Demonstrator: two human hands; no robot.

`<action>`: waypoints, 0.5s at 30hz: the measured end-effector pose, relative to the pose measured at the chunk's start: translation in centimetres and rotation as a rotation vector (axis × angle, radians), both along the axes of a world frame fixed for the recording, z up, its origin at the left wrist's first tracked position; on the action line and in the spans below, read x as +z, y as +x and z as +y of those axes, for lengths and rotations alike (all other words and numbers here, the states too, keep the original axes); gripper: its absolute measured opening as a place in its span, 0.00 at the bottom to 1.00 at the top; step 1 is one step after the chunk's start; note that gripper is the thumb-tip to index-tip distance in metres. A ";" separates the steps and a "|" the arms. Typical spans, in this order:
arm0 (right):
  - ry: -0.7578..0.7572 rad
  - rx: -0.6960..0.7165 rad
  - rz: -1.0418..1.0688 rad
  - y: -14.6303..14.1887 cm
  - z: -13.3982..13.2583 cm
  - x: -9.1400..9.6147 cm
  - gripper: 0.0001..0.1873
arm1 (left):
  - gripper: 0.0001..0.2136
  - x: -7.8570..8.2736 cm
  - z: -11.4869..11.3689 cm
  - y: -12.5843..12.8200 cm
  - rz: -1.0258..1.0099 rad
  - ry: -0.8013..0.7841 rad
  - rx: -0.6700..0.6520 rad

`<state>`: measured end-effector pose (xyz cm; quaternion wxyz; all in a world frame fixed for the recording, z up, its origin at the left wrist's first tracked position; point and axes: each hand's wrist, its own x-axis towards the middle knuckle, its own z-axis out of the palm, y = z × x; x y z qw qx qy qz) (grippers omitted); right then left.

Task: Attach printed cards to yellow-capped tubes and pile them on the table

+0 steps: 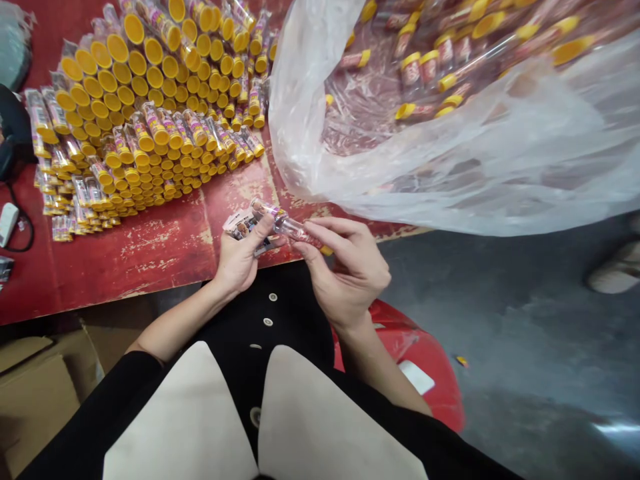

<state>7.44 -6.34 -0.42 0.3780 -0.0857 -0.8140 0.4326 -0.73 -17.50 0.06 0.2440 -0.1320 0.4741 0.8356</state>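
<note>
My left hand (238, 260) is closed on a small bunch of printed clear plastic sleeves (240, 224), thumb pressed on top. Between my two hands lies a clear tube (296, 233) with a reddish label; its left end is at or inside one of the sleeves, though I cannot tell how deep. The fingers and thumb of my right hand (350, 270) pinch the tube near its right end, where a bit of yellow cap shows below the fingers. Both hands are above the table's front edge.
Stacked yellow-capped tubes (150, 120) fill the left back of the worn red table (165, 247). A large translucent plastic bag (450, 180) with loose yellow-capped tubes covers the right side. Below are a red stool (440, 360) and cardboard (40, 387).
</note>
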 end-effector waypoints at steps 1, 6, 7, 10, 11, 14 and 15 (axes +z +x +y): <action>-0.003 -0.010 -0.014 0.0 -0.1 -0.1 0.18 | 0.17 -0.1 -0.1 0.1 0.014 -0.001 -0.012; -0.427 0.048 -0.107 -0.3 -0.4 -1.2 0.14 | 0.17 -0.4 -0.1 0.4 0.053 -0.029 -0.014; -0.462 0.035 -0.109 -0.4 -0.5 -1.5 0.13 | 0.18 -0.4 0.0 0.4 0.042 -0.033 -0.004; -0.246 -0.080 -0.011 -0.6 -0.9 -2.0 0.11 | 0.19 -0.3 0.2 0.3 -0.023 -0.015 0.055; -0.174 -0.108 0.026 -0.7 -1.1 -2.1 0.13 | 0.18 -0.3 0.3 0.2 -0.053 -0.009 0.078; -0.337 0.002 -0.001 -0.8 -1.8 -2.0 0.13 | 0.17 -0.2 0.4 0.0 -0.119 -0.016 0.146; -0.465 0.063 -0.040 -0.8 -1.9 -2.0 0.11 | 0.18 -0.2 0.5 -0.1 -0.122 -0.024 0.166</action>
